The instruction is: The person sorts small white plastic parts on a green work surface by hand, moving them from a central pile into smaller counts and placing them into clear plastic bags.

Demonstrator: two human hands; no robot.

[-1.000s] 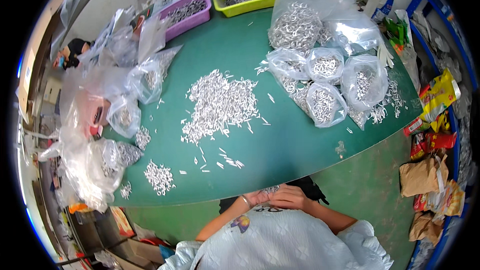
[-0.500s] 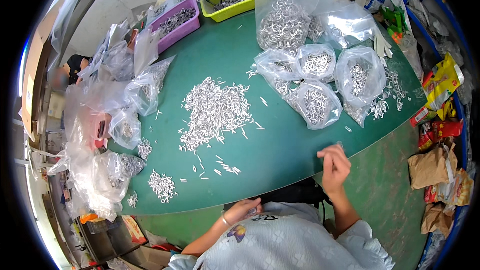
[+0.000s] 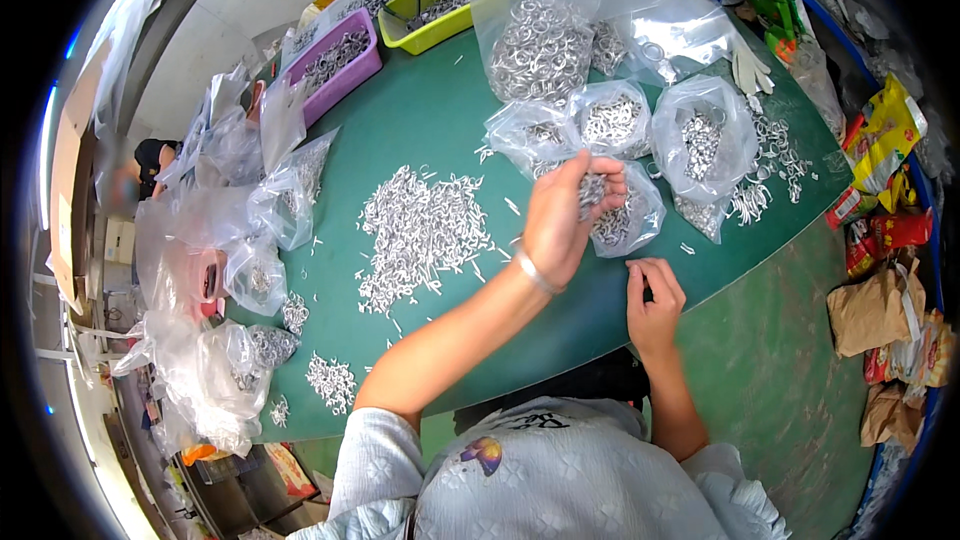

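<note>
The left hand (image 3: 560, 225) cups small metal pieces (image 3: 592, 192) at a partly filled bag (image 3: 645, 222), the right hand (image 3: 655, 302) is half-curled, its content unclear, and a large pile (image 3: 425, 235) is left on the table (image 3: 530, 330).

Left forearm (image 3: 450, 340): extended diagonally forward and to the right. Left hand (image 3: 560, 225): cupped, fingers (image 3: 614, 202) curled inward. Right forearm (image 3: 674, 400): directed forward. Right hand (image 3: 655, 308): lower in view, fingers bent, thumb (image 3: 636, 286) apart.
</note>
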